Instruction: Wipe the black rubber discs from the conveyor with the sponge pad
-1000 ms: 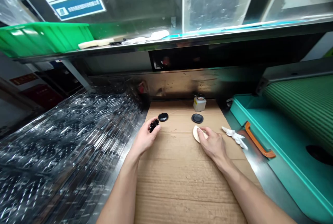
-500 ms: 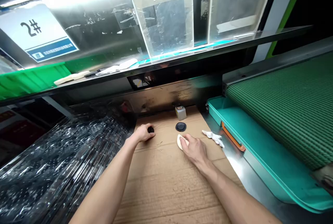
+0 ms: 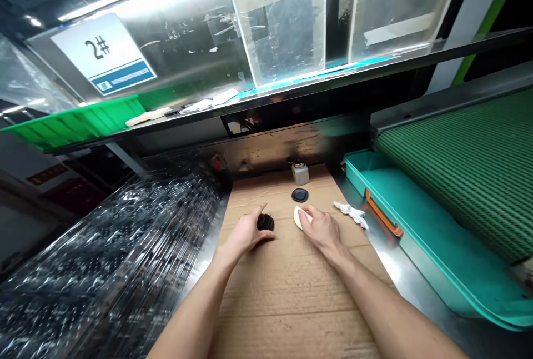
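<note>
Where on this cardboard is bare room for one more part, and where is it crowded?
Bare cardboard lies below the left hand and right hand, and left of the black disc. Crowded: between the hands, around the black cap and cream pad.

"What's the left hand (image 3: 245, 235) on?"

"A black cap (image 3: 265, 222); its fingers close over it, just above the cardboard (image 3: 287, 314)."

"And the right hand (image 3: 322, 231)?"

"Lying over a cream pad (image 3: 299, 218); only the pad's left edge shows."

"What's around them?"

"A black disc (image 3: 300, 195) just ahead of the pad; a small bottle (image 3: 300, 174) beyond that; a white cloth (image 3: 350, 214) off to the right, near a teal tray (image 3: 387, 203)."
</note>
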The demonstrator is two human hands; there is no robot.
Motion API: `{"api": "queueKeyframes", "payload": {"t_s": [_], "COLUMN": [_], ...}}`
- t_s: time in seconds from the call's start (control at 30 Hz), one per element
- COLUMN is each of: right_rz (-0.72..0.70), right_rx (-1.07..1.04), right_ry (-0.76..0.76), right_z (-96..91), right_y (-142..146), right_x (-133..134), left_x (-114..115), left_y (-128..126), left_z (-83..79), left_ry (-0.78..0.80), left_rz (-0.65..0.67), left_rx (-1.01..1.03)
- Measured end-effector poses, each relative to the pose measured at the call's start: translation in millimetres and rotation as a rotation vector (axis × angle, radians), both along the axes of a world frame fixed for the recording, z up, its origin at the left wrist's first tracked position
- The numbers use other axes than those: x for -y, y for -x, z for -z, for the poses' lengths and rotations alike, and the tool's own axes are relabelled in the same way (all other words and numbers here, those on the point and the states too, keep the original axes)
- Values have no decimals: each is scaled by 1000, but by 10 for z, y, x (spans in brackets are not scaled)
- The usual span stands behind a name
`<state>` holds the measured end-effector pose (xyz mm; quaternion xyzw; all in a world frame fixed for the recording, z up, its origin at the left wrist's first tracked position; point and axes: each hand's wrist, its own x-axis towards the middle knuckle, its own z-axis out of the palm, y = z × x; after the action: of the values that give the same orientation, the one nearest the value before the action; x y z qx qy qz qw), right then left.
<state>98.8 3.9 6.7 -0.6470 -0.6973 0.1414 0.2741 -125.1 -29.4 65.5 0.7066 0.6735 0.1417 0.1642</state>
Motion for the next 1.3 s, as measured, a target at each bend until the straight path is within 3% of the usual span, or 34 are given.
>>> {"api": "queueKeyframes", "payload": {"t_s": [0.27,0.4,0.47,0.53,0.63,0.7,0.9,1.3], "right_rz": [6,9,14,24,41,47,62,55], "right_rx": [12,3,-4,-13,-23,-29,-38,-59], "right_ry": [-21,-26,-21,-14,6,23,43,20], "right_z": [34,41,43,50,66,75,82,79], "right_y": [12,17,18,20,20,18,11,14], "right_x": [-25,-31,-28,-26,-33,-41,-51,-47], "left_x": [122,169,197,229,277,304,363,385], "left_y": [110,146,188,231,263,253,180,170], "left_z": [250,278,242,177,72,23,-38,-93], "left_ry": [-208,-226,-231,-219,-59,58,105,141], "left_rz": [25,-90,-224,-334,-361,-347,-284,-251], "left_rx": [108,321,597,1026,1605,1773,1894,1897]}}
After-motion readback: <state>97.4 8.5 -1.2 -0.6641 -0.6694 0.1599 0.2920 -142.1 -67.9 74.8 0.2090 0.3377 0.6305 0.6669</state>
